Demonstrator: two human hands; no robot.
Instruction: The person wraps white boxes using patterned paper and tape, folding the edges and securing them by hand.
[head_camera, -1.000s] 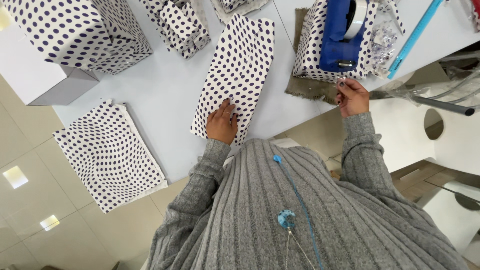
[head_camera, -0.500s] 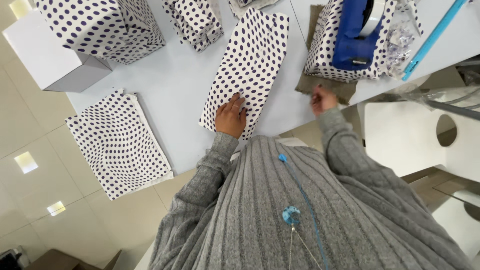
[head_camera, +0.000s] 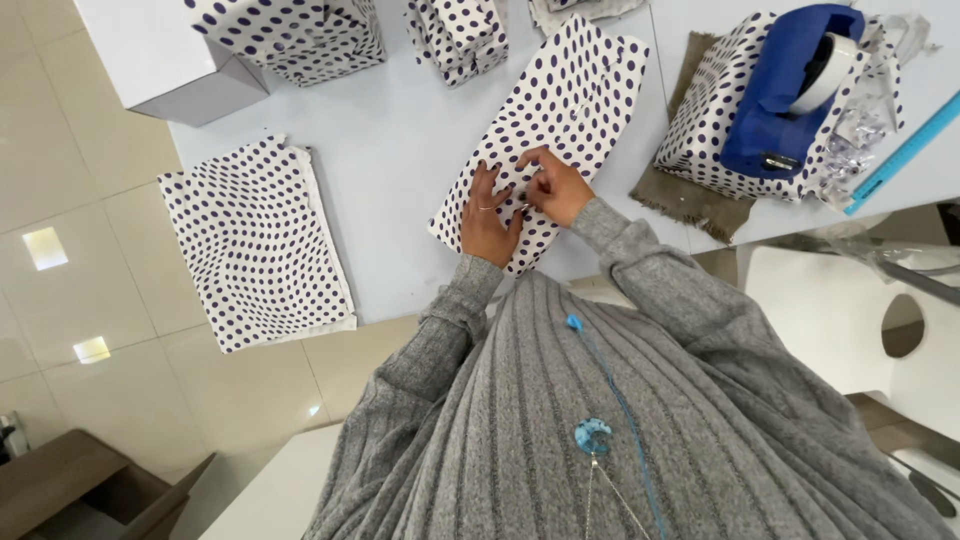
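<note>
Both hands on dotted parcel (head_camera: 560, 120), mid-bench (head_camera: 400, 150). Left hand (head_camera: 487, 215) flat, fingers spread, pressing near end. Right hand (head_camera: 556, 186) just beside it, fingertips pinched on the paper; grip narrow. Right of parcel: blue tape dispenser (head_camera: 790, 90) atop another parcel. Left of it: folded dotted sheet (head_camera: 255, 240).

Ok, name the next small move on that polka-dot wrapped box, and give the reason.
Probably press the tape flat along the seam of the white box wrapped in dark-dotted paper. Both the left hand and right hand rest together on its near end, fingertips at the fold, and the blue tape dispenser sits apart to the right.
</note>
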